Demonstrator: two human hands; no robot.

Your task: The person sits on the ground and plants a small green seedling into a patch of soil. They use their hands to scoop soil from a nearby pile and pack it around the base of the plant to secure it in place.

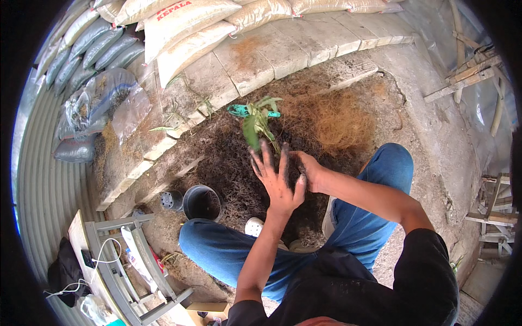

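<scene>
A leafy green plant (257, 124) leans away from me, its stems running down to a dark clump of soil (294, 168) between my hands. My right hand (312, 170) curls around that clump from the right side. My left hand (279, 183) is spread with its back up and fingers apart, close over the clump's left side; contact cannot be made out. Dark soil coats the fingertips. Behind the leaves lies a turquoise tool (238, 110), partly covered. Loose dark soil mixed with fibres (228, 159) spreads on the ground beneath.
Brown coconut-like fibre (344, 122) is heaped at right. A black plant pot (202, 203) and a smaller pot (170, 200) stand left, near my knee. Filled sacks (191, 32) line the concrete ledge (285, 45). A grey metal-framed bench (122, 261) stands lower left, wooden frames (461, 81) at right.
</scene>
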